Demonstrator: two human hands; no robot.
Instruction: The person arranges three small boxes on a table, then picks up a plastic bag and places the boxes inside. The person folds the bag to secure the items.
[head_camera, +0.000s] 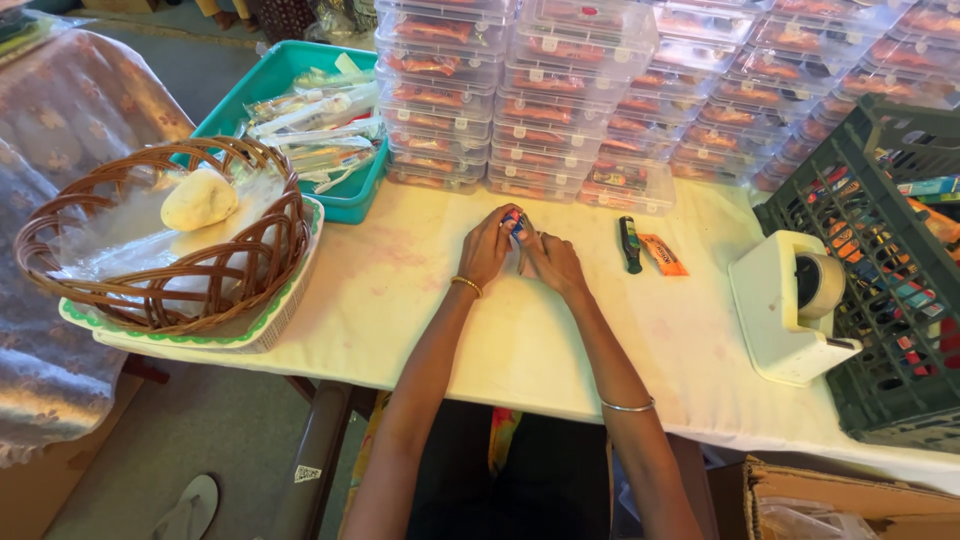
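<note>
On a white-covered table (420, 300) with clear stacked boxes (560, 90) along its far edge and an orange packet (663, 254) right of centre, the left hand (487, 247) and right hand (553, 262) together pinch a small colourful packet (516, 224) mid-table.

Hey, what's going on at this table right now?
A person seated at a white table holds a small packet between the left hand and right hand. Just to the right lie a dark pen-like item and an orange sachet. Stacks of clear plastic boxes line the back; a tape dispenser, a green crate, a teal tray and a wicker basket sit around.
</note>
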